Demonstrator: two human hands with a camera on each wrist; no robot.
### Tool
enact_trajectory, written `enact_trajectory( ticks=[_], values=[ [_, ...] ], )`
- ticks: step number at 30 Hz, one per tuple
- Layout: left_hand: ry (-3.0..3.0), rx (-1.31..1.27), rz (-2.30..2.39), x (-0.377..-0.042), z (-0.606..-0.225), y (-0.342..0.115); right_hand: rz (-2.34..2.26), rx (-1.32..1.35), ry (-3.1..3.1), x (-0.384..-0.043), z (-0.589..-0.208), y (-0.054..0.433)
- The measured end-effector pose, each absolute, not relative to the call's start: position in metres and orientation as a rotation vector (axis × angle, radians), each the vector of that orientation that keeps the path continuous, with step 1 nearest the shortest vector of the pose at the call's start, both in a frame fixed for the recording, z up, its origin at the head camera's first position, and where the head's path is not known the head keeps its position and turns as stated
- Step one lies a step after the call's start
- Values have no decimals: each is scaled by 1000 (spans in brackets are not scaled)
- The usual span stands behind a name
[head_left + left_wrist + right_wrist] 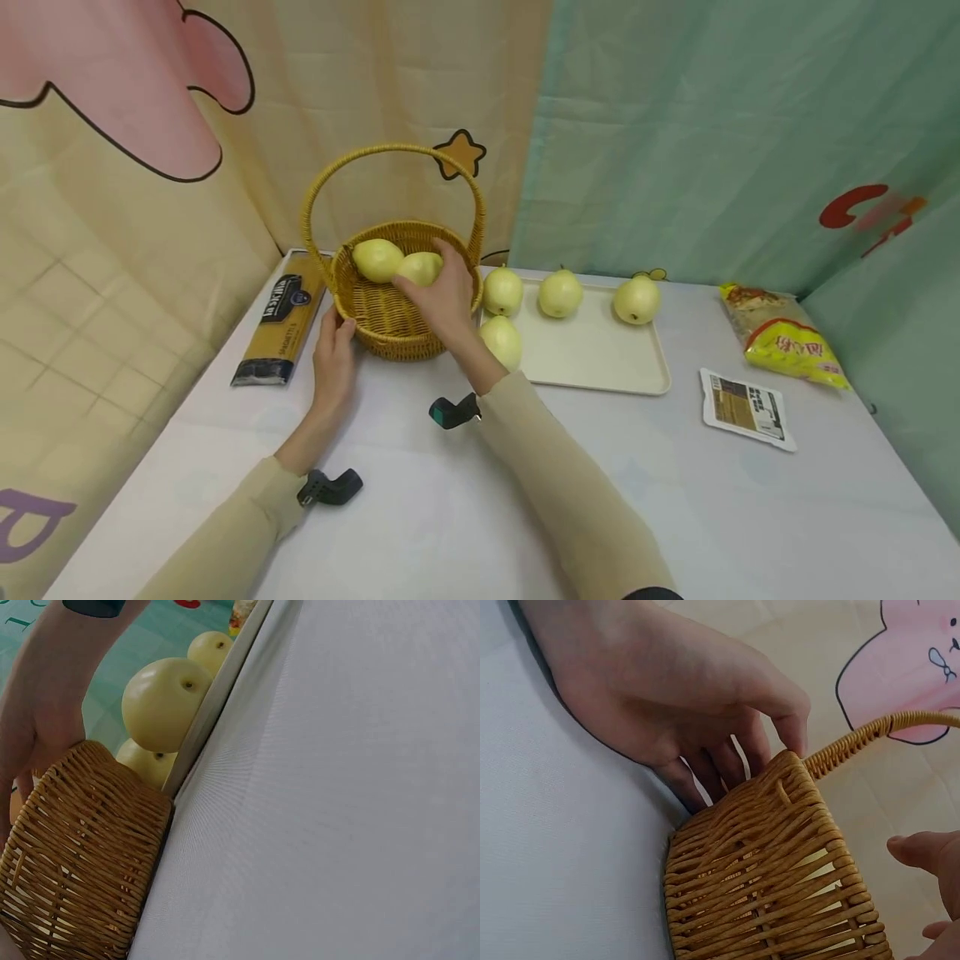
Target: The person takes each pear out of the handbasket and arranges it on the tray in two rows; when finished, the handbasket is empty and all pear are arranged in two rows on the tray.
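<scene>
A woven wicker basket (402,346) with a tall hoop handle stands toward the back left. Two pale yellow pears lie inside: the left pear (377,260) and the right pear (420,268), side by side. My left hand (332,367) holds the basket's near left side; the right wrist view shows its thumb bent onto the rim and its fingers against the outer wall. My right hand (444,292) reaches over the basket, thumb and fingers spread about the right pear. In the right wrist view that hand (939,870) shows no pear between thumb and finger.
Right of the basket, a cream tray (600,358) carries several pears, one (501,342) near its front left corner. A spaghetti pack (281,321) lies left of the basket. A yellow food bag (783,333) and a small white pouch (746,408) lie farther right. Curtains hang behind.
</scene>
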State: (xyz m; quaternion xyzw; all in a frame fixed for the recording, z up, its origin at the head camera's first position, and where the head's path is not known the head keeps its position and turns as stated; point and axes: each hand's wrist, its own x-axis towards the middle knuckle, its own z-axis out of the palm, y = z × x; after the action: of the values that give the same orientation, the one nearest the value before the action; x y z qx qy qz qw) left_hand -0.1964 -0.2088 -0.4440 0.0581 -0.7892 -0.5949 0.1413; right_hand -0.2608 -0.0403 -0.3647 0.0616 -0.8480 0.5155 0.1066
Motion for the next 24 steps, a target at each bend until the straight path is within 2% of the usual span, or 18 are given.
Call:
enact_trajectory(
  ticks=[12,24],
  values=[
    [-2279,163,-1702,-198,-445,-208,1453,194,-2642,-282,-371,-47],
    [-2265,134,-1710,-198,-444,-209,1469,215,-2711,-286,-372,-48]
  ],
)
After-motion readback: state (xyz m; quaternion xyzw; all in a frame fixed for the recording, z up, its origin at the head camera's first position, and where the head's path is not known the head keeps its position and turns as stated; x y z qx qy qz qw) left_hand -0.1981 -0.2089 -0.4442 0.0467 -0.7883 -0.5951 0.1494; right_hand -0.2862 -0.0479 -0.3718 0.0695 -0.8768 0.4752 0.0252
